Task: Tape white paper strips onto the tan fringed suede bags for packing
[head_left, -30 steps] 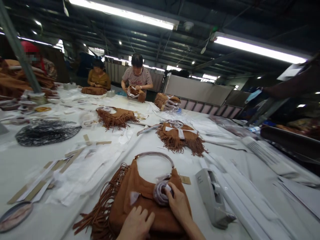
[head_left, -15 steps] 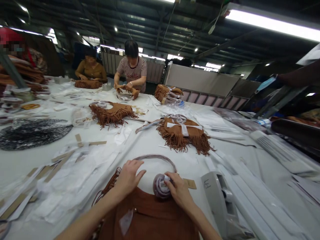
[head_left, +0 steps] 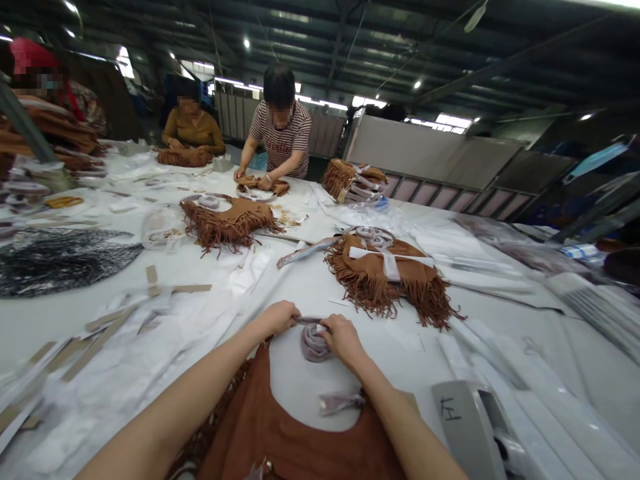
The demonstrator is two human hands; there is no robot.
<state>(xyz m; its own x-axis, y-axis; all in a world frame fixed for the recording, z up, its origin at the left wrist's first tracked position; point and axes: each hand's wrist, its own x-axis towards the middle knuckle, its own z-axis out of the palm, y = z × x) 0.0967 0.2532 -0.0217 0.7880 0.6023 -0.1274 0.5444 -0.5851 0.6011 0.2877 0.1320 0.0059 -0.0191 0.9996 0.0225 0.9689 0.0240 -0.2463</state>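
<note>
ok, strap coil (head_left: 315,347) looks done; brown bag (head_left: 300,433) lies unfolded, seemingly unbanded, on the near tabletop (head_left: 407,360).
left hand (head_left: 281,318) and right hand (head_left: 343,337) both pinch its handle (head_left: 309,320), coil just at the right one. banded bag (head_left: 370,273) beyond looks further along.

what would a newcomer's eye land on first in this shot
Probably the big brown bag at bottom centre, with the left hand and right hand at its handle and a mauve coil just below. Beyond, right of centre, lies a fringed bag. A black, mesh-like bundle stands out at far left.
</note>
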